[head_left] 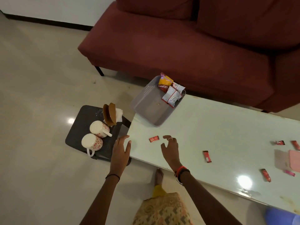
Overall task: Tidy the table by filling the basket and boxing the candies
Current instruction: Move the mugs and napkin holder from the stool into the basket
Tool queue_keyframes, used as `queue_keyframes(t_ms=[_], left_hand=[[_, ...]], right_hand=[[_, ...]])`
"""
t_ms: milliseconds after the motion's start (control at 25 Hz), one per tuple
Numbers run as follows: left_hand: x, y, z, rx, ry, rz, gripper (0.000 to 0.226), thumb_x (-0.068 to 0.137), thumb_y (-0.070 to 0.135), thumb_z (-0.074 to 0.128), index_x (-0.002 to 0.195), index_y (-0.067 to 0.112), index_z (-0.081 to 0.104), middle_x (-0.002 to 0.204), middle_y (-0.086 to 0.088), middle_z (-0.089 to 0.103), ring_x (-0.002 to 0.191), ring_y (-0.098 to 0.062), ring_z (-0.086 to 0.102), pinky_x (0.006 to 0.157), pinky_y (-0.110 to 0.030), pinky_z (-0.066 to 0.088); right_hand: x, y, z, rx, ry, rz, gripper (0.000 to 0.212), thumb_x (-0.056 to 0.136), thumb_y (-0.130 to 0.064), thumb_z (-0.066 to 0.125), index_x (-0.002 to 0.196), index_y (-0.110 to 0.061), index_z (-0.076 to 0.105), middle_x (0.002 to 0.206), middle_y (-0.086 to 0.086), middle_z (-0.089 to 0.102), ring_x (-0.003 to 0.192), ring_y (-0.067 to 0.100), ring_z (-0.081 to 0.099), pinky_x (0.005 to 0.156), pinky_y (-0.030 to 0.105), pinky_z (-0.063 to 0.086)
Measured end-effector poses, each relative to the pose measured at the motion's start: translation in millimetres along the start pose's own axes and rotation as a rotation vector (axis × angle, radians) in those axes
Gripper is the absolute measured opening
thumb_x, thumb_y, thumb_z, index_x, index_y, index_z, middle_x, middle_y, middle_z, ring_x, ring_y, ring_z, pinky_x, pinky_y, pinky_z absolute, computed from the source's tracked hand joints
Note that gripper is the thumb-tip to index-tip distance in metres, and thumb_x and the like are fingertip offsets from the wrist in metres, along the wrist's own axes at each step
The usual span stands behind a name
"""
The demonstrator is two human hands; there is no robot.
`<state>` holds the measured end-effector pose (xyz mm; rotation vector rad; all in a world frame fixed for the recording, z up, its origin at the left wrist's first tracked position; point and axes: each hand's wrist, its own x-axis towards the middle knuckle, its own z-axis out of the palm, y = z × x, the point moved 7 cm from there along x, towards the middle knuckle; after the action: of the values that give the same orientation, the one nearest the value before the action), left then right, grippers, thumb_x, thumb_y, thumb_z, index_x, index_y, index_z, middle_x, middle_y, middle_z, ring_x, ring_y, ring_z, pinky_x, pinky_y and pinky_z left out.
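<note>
Found right hand [170, 148] low over white glossy table [211, 124], fingers half-curled & spread, grasping nothing; prob. shaped so for pinching small red-wrapped candy [154, 139] lying just beside fingertips at 9 o'clock. Found left hand [121, 151] at table's corner edge, fingers straight & relaxed, nothing held; read as a steadying hand, tho couldn't tell whether touching. Spotted grey perforated plastic basket [142, 95] at 12 o'clock from hands, on table's end, w/ snack pkts [172, 96] crowded into its 1 o'clock corner, so plenty of bare floor for more. Spotted pink plastic box [294, 159] at far 3 o'clock, well apart from nearest candy; judged a carry across needed for boxing.

Counted 5 red candies: the one by fingertips, mid-table candy [207, 156] at 4 o'clock, front-edge candy [265, 175] further along, pair of candies [280, 142] near box. Noted 1 pink-wrapped piece [290, 173] at box's 6 o'clock; too blurred to call. Counted at least 4 pkts: 1 yellow, 1 dark red, 2 white. Counted 1 basket, 1 box. Off table at 9 o'clock, found dark low stool [81, 127] w/ 2 white floral mugs [99, 129] & 1 brown napkin holder [110, 114].
</note>
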<state>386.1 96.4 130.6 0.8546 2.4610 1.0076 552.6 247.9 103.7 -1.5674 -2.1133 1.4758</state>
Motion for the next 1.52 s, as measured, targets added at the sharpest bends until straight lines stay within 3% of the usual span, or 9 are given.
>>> queue_keyframes(t_ms=[240, 320, 440, 640, 800, 960, 1120, 1320, 1520], left_hand=[[40, -52, -38, 0.047, 0.117, -0.131, 0.025, 0.092, 0.012, 0.055, 0.117, 0.01, 0.055, 0.12, -0.012, 0.061, 0.117, -0.025, 0.055, 0.097, -0.029, 0.041], [51, -75, -55, 0.08, 0.174, -0.208, 0.028, 0.089, 0.011, 0.059, 0.117, 0.009, 0.055, 0.121, -0.015, 0.061, 0.118, -0.028, 0.054, 0.102, -0.038, 0.043], [61, -114, -75, 0.124, 0.205, -0.372, 0.048, 0.083, 0.013, 0.068, 0.125, 0.005, 0.047, 0.127, -0.02, 0.055, 0.119, -0.034, 0.052, 0.102, -0.049, 0.045], [75, -183, -86, 0.312, 0.033, -0.495, 0.089, 0.065, 0.026, 0.084, 0.136, 0.007, 0.034, 0.14, -0.021, 0.04, 0.13, -0.035, 0.038, 0.106, -0.056, 0.036], [89, -228, -82, 0.333, -0.102, -0.552, 0.101, 0.063, 0.032, 0.084, 0.141, 0.01, 0.024, 0.145, -0.019, 0.034, 0.135, -0.036, 0.032, 0.104, -0.065, 0.031], [106, -251, -76, 0.179, -0.19, -0.551, 0.099, 0.062, 0.031, 0.085, 0.139, 0.007, 0.028, 0.139, -0.02, 0.042, 0.127, -0.036, 0.044, 0.099, -0.052, 0.047], [111, -261, -77, 0.099, -0.221, -0.558, 0.094, 0.059, 0.032, 0.086, 0.132, 0.006, 0.035, 0.13, -0.018, 0.05, 0.118, -0.031, 0.051, 0.095, -0.046, 0.051], [110, -261, -79, 0.049, -0.192, -0.549, 0.095, 0.055, 0.031, 0.089, 0.13, 0.008, 0.035, 0.128, -0.015, 0.05, 0.116, -0.029, 0.053, 0.094, -0.045, 0.052], [109, -259, -82, 0.123, -0.186, -0.51, 0.094, 0.057, 0.036, 0.087, 0.13, 0.008, 0.035, 0.127, -0.015, 0.052, 0.114, -0.028, 0.055, 0.09, -0.042, 0.053]], right_hand=[[40, -39, 71, -0.046, -0.152, -0.006, 0.034, 0.089, -0.003, 0.047, 0.122, -0.009, 0.053, 0.126, 0.012, 0.05, 0.114, 0.027, 0.046, 0.086, 0.02, 0.033], [52, -57, 94, -0.099, -0.221, -0.039, 0.034, 0.09, -0.004, 0.048, 0.124, -0.009, 0.051, 0.127, 0.013, 0.05, 0.112, 0.026, 0.048, 0.083, 0.017, 0.029], [64, -81, 122, -0.111, -0.315, -0.064, 0.034, 0.092, -0.005, 0.05, 0.126, -0.007, 0.049, 0.13, 0.013, 0.054, 0.119, 0.027, 0.051, 0.094, 0.024, 0.041], [81, -110, 188, -0.313, -0.5, -0.106, 0.035, 0.095, -0.015, 0.044, 0.129, -0.006, 0.045, 0.12, 0.018, 0.061, 0.108, 0.036, 0.06, 0.094, 0.045, 0.05], [94, -134, 244, -0.354, -0.57, -0.131, 0.037, 0.093, -0.014, 0.05, 0.129, -0.007, 0.045, 0.124, 0.017, 0.058, 0.112, 0.035, 0.059, 0.096, 0.044, 0.05], [110, -159, 289, -0.367, -0.539, -0.22, 0.048, 0.086, -0.015, 0.067, 0.129, -0.008, 0.047, 0.13, 0.013, 0.055, 0.118, 0.03, 0.058, 0.101, 0.042, 0.047], [120, -177, 328, -0.552, -0.594, -0.374, 0.078, 0.082, -0.021, 0.072, 0.147, -0.016, 0.029, 0.145, 0.014, 0.044, 0.131, 0.033, 0.046, 0.107, 0.049, 0.041], [120, -171, 358, -0.79, -0.684, -0.459, 0.081, 0.086, -0.017, 0.067, 0.15, -0.026, 0.018, 0.153, 0.021, 0.024, 0.137, 0.042, 0.034, 0.105, 0.052, 0.044], [121, -173, 363, -0.871, -0.655, -0.499, 0.078, 0.087, -0.018, 0.066, 0.149, -0.024, 0.02, 0.152, 0.022, 0.027, 0.134, 0.043, 0.039, 0.102, 0.053, 0.046]])
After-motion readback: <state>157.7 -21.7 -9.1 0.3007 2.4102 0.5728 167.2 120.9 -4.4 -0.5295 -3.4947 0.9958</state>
